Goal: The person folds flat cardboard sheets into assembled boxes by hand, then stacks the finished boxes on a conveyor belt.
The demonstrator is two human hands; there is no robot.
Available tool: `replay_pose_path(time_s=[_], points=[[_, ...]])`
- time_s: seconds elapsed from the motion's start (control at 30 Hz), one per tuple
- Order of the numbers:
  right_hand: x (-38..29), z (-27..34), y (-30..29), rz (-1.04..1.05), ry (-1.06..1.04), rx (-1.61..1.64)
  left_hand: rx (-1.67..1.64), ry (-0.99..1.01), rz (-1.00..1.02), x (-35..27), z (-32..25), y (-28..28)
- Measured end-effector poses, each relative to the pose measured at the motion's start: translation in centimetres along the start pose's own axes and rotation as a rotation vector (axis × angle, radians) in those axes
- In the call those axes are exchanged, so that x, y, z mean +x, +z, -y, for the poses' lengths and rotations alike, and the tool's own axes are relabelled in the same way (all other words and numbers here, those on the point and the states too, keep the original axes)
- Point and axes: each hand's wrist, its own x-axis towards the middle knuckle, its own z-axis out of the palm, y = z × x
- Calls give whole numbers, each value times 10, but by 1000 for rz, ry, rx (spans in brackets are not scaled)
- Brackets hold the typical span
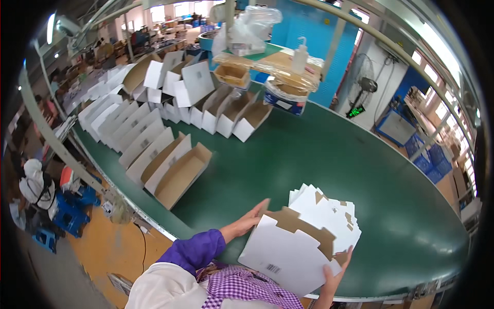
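Note:
Between my two hands is a partly folded white cardboard box, brown inside, with notched flaps standing along its upper edge and a printed barcode on the near panel. My left hand grips its left end flap. At the opposite end, my right hand holds the right side, thumb on the near panel and fingers behind. Just beyond the box lies a fanned stack of flat white cardboard blanks on the green work table. The box hides part of that stack.
Rows of open white boxes stand at the table's left, with more boxes behind. A blue carton and a squeeze bottle are at the far side. Metal frame posts border the table. A person is at lower left.

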Motion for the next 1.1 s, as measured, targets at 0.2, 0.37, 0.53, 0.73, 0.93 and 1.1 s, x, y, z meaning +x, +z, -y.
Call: replay_pose_path(time_s=[0.2,0.37,0.53,0.73,0.93,1.1], points=[[20,-38,-3,-99,149,279,-182,-94,281,-15,-20,-3],[19,-40,2,-58,129,381,-234,-45,189,-19,-17,-19],[18,-46,-12,-96,154,172,-231,-34,187,-36,-23,-12],[0,-55,-15,-45,242,244,-277,20,49,-39,-9,-20],[23,-40,11,-46,207,65,-392,-9,-16,-36,-32,-25],[42,-21,25,60,-21,0,-356,96,-15,-30,-51,-36]])
